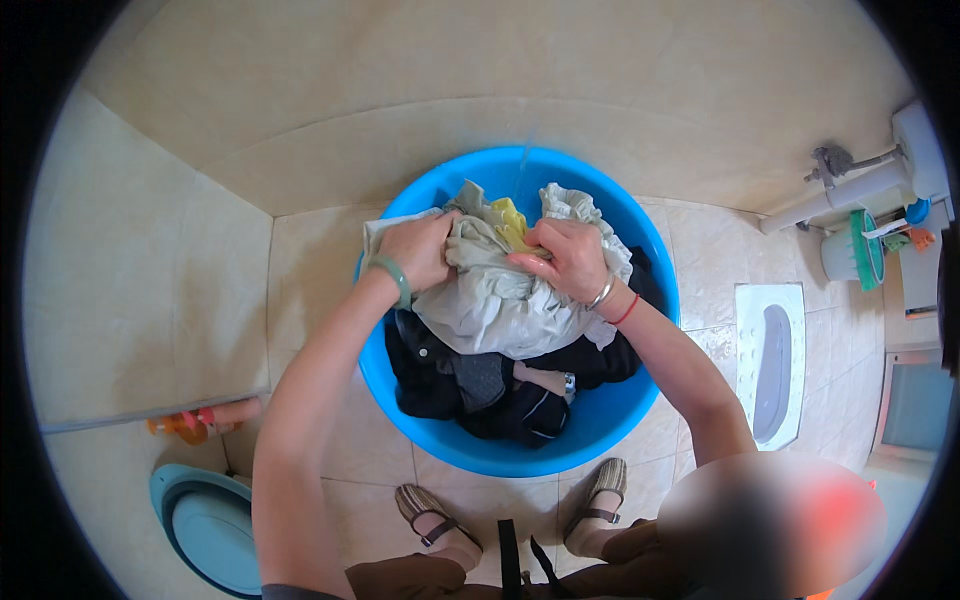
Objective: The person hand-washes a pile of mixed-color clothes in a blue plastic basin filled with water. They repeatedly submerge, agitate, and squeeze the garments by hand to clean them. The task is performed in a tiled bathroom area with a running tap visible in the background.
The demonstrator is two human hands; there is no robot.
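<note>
A large round blue basin (612, 412) stands on the floor in front of me, piled with laundry. With both fists I grip a white garment (510, 315) with a gathered, ruffled edge, bunched above the basin. My left hand (422, 248), a pale green bangle at its wrist, is closed on the left part of the cloth. My right hand (568, 258), with a silver bangle and red cord, clutches it farther right. Between the hands shows a bit of yellow cloth (510, 222). Dark clothes (430, 372) lie underneath. A thin stream of water (525, 165) shows at the basin's far side.
Tiled walls (500, 70) rise behind and left. Bottles (205, 420) and teal basins (215, 530) lie at the left. On the right are a white squat toilet (775, 370), a bucket (850, 255) and a pipe (830, 200). My shoes (435, 515) are close below the basin.
</note>
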